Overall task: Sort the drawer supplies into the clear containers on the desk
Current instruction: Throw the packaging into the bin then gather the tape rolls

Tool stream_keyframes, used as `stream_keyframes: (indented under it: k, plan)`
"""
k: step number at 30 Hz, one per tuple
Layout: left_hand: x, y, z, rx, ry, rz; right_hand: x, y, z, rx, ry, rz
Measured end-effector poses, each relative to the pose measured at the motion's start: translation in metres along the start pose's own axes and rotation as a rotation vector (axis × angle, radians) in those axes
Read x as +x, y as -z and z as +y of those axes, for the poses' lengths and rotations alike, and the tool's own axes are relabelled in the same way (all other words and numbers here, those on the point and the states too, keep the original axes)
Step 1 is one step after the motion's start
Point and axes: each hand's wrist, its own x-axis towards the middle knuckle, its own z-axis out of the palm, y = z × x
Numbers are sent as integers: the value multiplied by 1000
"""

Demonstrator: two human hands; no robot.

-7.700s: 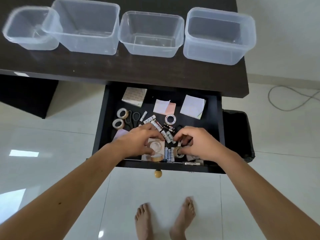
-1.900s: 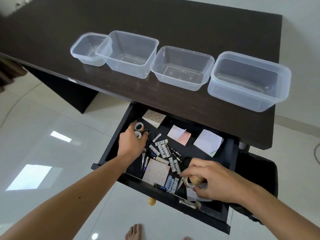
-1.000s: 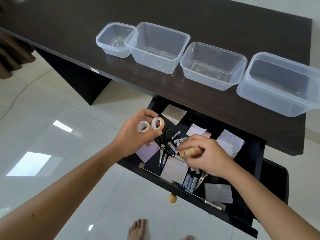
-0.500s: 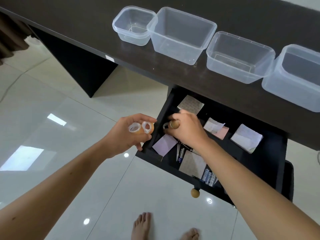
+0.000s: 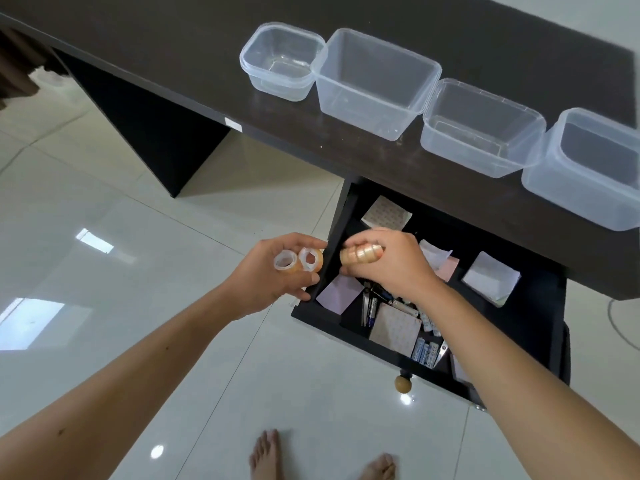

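Bare forearms (image 5: 138,382), bare feet (image 5: 266,457); no sleeves or jewellery.

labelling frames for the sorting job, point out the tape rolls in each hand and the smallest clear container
two tape rolls (image 5: 298,263), head view, on the left hand's roll faces
stack of tape rolls (image 5: 362,254), head view, on the stack's side
smallest clear container (image 5: 313,43), head view, on its far rim

Tape rolls, drawer supplies, clear containers

Two tape rolls (image 5: 298,262) in left hand (image 5: 277,275); stacked rolls (image 5: 362,254), perhaps four, in right hand (image 5: 391,265). Open drawer (image 5: 540,317) holds batteries (image 5: 424,351), paper pads (image 5: 491,283). Four empty clear containers (image 5: 375,83) rowed on bench (image 5: 194,39).
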Motion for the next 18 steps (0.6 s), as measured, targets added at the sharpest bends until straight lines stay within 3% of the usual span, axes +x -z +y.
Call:
stream_keyframes:
  k: [10, 18]
  plan:
    - [11, 24, 47, 213, -98, -11, -27, 69, -59, 100, 48, -15]
    - [49, 53, 136, 204, -253, 84, 22, 117, -132, 191, 143, 87]
